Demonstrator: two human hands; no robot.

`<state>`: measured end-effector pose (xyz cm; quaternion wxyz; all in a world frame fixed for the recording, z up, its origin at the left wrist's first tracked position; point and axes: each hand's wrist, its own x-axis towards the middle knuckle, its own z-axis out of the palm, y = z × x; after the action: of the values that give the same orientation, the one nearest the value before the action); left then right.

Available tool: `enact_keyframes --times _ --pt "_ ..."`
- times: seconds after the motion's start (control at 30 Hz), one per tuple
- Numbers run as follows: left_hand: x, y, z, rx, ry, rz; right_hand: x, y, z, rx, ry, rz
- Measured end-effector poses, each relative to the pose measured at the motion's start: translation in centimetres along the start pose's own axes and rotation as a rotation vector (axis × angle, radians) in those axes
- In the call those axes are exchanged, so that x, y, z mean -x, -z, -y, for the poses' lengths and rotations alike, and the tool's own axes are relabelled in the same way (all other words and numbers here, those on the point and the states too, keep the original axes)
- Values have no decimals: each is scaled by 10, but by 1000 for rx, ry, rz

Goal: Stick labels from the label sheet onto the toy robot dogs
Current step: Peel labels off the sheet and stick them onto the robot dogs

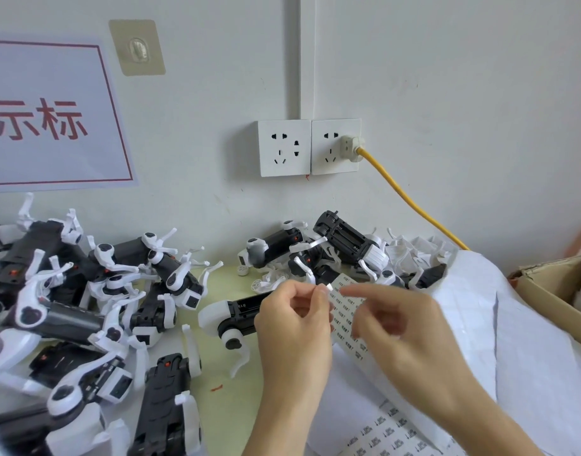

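My left hand [294, 319] pinches a small white label [329, 287] between thumb and fingertip, lifted off the label sheet [346, 315]. My right hand [410, 337] hovers over that sheet, blurred, its fingers loosely curled; I cannot tell whether it touches the sheet. One black-and-white toy robot dog [230, 315] lies on its side on the table just left of my left hand. Several more toy dogs [85, 301] are heaped at the left, and another pile of toy dogs [335, 250] sits against the wall behind the sheet.
A mound of used white backing sheets [499, 324] fills the right side. More printed label sheets [384, 432] lie at the bottom. A cardboard box [552, 291] stands at far right. A yellow cable [410, 199] runs from the wall socket [335, 146] down behind the sheets.
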<state>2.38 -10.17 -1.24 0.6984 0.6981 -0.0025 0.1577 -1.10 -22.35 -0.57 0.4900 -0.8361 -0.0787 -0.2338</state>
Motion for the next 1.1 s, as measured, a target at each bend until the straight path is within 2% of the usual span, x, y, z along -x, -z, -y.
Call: enact_keyframes --times 0.1,0.23,0.37,0.5,0.6,0.77,1.1 --pt "1 1 -2 2 -7 -20 5 -11 4 -77 17 132" --pt "0 2 -2 32 7 -30 3 -12 4 -142 -5 166" --pt "0 2 -4 111 35 28 3 -12 5 -178 -16 202" --pt "2 1 -5 73 -8 124 1 -11 0 -236 -51 88" --pt "4 1 -6 31 -21 126 -2 -9 -6 -320 -154 0" --pt "5 0 -7 25 22 164 -5 -5 -8 -457 -312 58" --pt "5 1 -7 -19 13 141 -5 -10 -7 -356 -294 45"
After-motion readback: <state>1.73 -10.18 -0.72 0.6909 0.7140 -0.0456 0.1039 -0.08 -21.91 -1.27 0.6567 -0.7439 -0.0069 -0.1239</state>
